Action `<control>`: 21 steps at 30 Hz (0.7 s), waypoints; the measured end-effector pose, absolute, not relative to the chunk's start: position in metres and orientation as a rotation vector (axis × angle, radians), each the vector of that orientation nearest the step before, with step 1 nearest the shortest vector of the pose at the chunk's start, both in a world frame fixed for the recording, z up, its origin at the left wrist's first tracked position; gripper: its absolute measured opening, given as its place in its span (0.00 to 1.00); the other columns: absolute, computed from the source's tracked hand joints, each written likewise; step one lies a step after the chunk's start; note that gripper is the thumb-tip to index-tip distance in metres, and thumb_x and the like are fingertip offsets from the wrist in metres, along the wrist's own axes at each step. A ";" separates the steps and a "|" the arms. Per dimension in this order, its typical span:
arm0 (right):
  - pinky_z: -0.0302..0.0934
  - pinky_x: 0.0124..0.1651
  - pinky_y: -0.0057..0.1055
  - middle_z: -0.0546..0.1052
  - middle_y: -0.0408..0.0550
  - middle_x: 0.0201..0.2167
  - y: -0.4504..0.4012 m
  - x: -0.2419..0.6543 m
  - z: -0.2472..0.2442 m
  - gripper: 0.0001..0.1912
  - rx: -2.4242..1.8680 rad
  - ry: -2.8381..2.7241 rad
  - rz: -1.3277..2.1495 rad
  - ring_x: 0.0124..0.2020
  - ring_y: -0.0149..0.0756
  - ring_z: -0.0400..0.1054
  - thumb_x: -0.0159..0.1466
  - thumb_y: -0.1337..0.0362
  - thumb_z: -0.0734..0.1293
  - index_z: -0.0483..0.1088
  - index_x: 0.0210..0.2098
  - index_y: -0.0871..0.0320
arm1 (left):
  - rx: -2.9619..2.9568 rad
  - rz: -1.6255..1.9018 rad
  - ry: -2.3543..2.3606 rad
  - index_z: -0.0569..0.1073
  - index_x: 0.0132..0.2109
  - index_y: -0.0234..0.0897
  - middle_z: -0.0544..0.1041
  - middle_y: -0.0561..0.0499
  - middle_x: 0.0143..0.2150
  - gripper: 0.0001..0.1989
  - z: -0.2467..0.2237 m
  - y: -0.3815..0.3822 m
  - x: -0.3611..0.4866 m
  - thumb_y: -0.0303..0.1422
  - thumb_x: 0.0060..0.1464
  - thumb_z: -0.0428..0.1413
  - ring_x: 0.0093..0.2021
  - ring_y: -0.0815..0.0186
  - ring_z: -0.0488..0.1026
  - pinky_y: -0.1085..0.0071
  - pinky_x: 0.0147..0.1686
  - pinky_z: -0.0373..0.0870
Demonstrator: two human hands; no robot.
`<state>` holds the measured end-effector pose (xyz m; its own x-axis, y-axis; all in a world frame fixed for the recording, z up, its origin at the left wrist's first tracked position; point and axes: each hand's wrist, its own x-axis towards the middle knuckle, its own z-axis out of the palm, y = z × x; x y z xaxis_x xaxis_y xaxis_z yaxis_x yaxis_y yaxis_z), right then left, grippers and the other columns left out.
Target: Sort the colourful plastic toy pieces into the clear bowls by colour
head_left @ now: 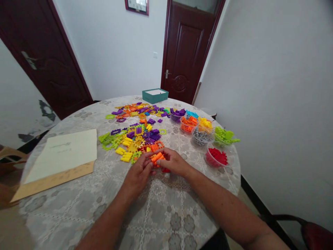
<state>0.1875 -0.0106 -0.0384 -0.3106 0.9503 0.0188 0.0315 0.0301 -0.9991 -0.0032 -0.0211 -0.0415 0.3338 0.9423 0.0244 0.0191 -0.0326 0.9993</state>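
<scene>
Both hands meet over the near edge of a pile of plastic building pieces. My left hand (140, 171) closes on the left side of an orange plastic building piece (157, 158). On its other side, my right hand (174, 161) grips the same piece, with the thumb lying against it. Under the right fingers a bit of red plastic (165, 170) shows, mostly hidden. Just left of the hands lie yellow pieces (126, 157) and a green frame piece (136, 157). Purple pieces (152, 136) lie behind the hands.
A second pile of mixed pieces (137, 110) lies farther back, before a teal box (155, 95). At right stand clear tubs of sorted pieces, among them a red tub (217, 156) and a grey one (203, 136). Paper sheets (65, 149) lie at left on the patterned tablecloth (156, 215).
</scene>
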 end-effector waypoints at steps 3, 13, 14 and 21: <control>0.68 0.35 0.29 0.80 0.44 0.41 -0.003 0.195 -0.026 0.17 -1.119 -1.529 1.246 0.35 0.35 0.74 0.61 0.59 0.71 0.74 0.49 0.53 | 1.535 0.929 1.075 0.69 0.62 0.38 0.83 0.43 0.48 0.25 -0.043 -0.023 -0.004 0.46 0.64 0.55 0.45 0.56 0.82 0.61 0.43 0.79; 0.64 0.50 0.33 0.81 0.57 0.46 0.109 0.299 0.071 0.15 -1.992 -1.643 -0.143 0.47 0.44 0.73 0.63 0.67 0.67 0.78 0.48 0.61 | 2.004 0.999 1.377 0.77 0.49 0.39 0.84 0.45 0.46 0.14 -0.038 -0.020 -0.016 0.40 0.65 0.51 0.46 0.57 0.80 0.62 0.49 0.73; 0.63 0.49 0.32 0.81 0.59 0.47 0.120 0.307 0.074 0.15 -2.070 -1.612 -0.182 0.47 0.44 0.73 0.63 0.68 0.67 0.78 0.49 0.62 | 2.030 0.998 1.379 0.78 0.48 0.39 0.84 0.45 0.46 0.14 -0.038 -0.020 -0.017 0.39 0.65 0.51 0.46 0.57 0.80 0.62 0.49 0.73; 0.63 0.51 0.30 0.78 0.63 0.55 0.149 0.329 0.065 0.25 -2.191 -1.534 -0.217 0.52 0.45 0.73 0.64 0.73 0.63 0.74 0.60 0.65 | 2.104 0.993 1.383 0.78 0.48 0.38 0.84 0.43 0.47 0.16 -0.042 -0.019 -0.017 0.37 0.65 0.48 0.47 0.56 0.80 0.60 0.51 0.73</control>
<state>0.3288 0.1490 0.0652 0.3677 0.8498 0.3777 0.9211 -0.2770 -0.2735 -0.0171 -0.0189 -0.0415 0.2456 0.9120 0.3286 0.6030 -0.4091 0.6848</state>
